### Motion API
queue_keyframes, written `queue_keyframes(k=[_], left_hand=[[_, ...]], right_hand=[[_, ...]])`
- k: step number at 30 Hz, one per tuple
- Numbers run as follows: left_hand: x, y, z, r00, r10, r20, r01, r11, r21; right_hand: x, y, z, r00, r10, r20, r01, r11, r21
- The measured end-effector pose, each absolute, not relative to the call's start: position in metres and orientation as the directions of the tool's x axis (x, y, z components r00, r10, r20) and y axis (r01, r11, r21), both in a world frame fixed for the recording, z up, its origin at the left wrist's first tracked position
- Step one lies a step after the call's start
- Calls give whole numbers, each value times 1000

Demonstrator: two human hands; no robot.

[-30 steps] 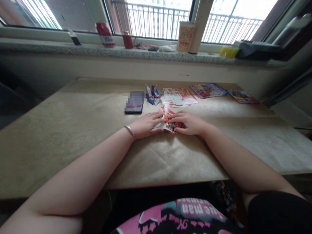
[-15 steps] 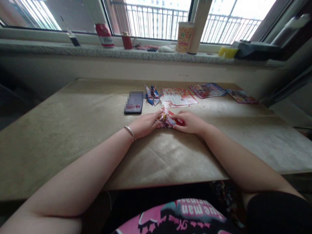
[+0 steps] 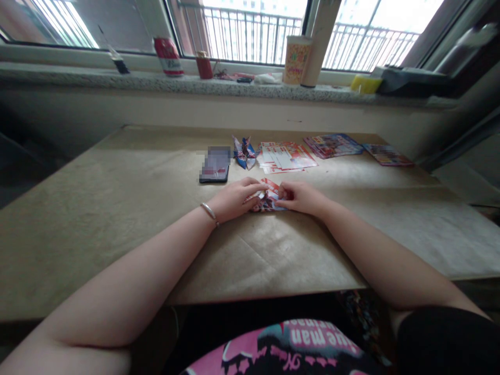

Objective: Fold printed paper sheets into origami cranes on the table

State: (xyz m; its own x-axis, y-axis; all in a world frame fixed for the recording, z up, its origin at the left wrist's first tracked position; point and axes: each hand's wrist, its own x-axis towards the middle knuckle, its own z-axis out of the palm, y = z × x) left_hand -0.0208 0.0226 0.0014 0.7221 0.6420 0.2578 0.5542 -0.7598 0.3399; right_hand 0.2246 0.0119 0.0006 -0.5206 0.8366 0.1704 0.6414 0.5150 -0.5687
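A folded piece of printed paper (image 3: 269,195), red with a colourful picture, lies on the table between my two hands. My left hand (image 3: 238,197) rests over its left side, fingers stretched across the sheet and pressing on it. On the right side, my right hand (image 3: 299,198) has its fingers curled in and pinches the paper's edge. Part of the sheet is hidden under the fingers of both hands. Just behind stands a blue and white folded paper piece (image 3: 245,153) with pointed tips.
A phone (image 3: 214,164) lies left of the folded piece. Loose printed sheets (image 3: 287,157) are fanned out behind my right hand, with a stack of colourful booklets (image 3: 334,146) and another booklet (image 3: 388,155) farther right. A can (image 3: 169,57) and a paper cup (image 3: 296,60) stand on the windowsill.
My right hand's fingers have curled in from lying flatter on the sheet. The paper has turned and shifted slightly toward me, while my left hand has stayed nearly in place.
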Motion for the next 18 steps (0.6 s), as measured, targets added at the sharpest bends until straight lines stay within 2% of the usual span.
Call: queue_keyframes(k=[3,5,11,18], left_hand=[[-21,23,3,745,613,263,517,-780,351],[-21,22,4,751,608,259,514,-784,349],[-18,21,1,767,591,248,537,-804,256],[-14,18,0,757,634,159,624,-773,113]], right_hand=[[221,14,-4,-471,874,116,637,428,-641],[220,14,-5,-441,890,118,647,406,-646],[216,17,-7,-358,919,163,719,383,-580],[214,20,-13,-335,915,226,763,404,-504]])
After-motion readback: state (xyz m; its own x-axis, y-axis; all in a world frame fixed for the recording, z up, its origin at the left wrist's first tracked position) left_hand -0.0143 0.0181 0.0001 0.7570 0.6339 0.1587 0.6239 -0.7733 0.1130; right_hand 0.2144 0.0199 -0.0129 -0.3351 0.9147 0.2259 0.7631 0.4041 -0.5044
